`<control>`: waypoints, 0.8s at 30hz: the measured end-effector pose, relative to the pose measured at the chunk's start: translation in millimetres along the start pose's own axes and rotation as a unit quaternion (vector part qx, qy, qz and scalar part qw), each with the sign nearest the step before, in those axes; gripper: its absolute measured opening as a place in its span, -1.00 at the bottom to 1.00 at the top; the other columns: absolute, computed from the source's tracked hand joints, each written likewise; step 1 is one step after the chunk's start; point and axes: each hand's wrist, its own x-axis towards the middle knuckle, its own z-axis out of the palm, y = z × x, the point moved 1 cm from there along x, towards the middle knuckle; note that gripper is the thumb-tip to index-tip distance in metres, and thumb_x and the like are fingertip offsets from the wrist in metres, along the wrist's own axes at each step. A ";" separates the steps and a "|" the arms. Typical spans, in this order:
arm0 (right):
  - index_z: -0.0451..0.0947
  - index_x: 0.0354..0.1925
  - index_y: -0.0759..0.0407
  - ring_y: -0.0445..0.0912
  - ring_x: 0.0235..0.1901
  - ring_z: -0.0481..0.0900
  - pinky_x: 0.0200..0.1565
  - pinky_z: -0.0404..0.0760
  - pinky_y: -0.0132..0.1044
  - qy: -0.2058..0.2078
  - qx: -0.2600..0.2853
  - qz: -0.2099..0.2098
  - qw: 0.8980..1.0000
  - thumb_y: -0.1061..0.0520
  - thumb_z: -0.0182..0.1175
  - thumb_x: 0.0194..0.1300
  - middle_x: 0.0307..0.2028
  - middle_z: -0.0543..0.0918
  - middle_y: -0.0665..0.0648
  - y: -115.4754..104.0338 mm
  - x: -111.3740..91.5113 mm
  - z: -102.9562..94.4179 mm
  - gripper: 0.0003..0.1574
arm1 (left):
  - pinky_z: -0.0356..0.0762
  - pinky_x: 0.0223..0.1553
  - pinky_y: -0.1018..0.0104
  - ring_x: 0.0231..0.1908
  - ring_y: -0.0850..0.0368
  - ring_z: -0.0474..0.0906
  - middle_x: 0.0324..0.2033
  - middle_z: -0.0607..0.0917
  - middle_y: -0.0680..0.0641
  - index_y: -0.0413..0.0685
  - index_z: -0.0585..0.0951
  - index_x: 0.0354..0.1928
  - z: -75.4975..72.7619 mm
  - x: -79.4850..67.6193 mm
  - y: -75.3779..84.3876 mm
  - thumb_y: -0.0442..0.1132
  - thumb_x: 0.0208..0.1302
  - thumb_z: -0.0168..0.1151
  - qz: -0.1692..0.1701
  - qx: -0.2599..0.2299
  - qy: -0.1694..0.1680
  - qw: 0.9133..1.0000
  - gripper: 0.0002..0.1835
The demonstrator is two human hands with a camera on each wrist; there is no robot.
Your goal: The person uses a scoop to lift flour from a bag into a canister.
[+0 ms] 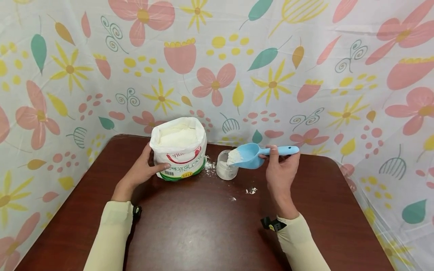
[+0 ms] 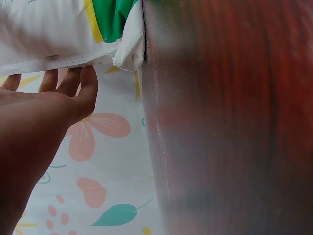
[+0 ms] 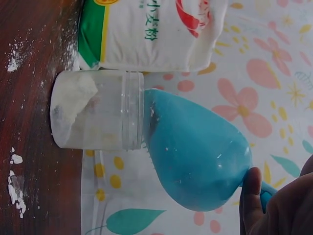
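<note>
My right hand (image 1: 282, 174) grips the handle of a light blue scoop (image 1: 251, 155), thumb on top. White flour (image 1: 234, 156) lies at the scoop's lip, which is over the mouth of a clear jar (image 1: 227, 172). In the right wrist view, the jar (image 3: 98, 110) has flour heaped toward one side of its bottom. On the left, my left hand (image 1: 144, 169) holds the side of an open white flour bag (image 1: 179, 150), thumb across its front. The left wrist view shows the fingertips (image 2: 88, 78) against the bag's edge. Flour fills the bag nearly to its rim.
Spilled flour (image 1: 211, 167) lies between bag and jar, with smaller clumps (image 1: 251, 191) in front. The brown table (image 1: 196, 226) meets a flower-print curtain (image 1: 217, 56) along its back edge. Black straps (image 1: 273, 224) circle both wrists.
</note>
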 end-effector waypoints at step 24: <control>0.39 0.12 0.28 -0.01 -0.36 0.74 -0.18 0.76 -0.25 -0.019 -0.033 0.008 0.999 0.25 0.27 0.53 -0.13 0.64 0.27 0.7 3.3 12.1 -0.68 | 0.19 0.41 -0.35 0.44 -0.05 0.26 0.56 0.22 0.08 0.63 -0.08 0.68 -2.3 0.1 -4.3 -0.31 0.28 0.55 0.005 -0.007 -0.002 1.000 0.23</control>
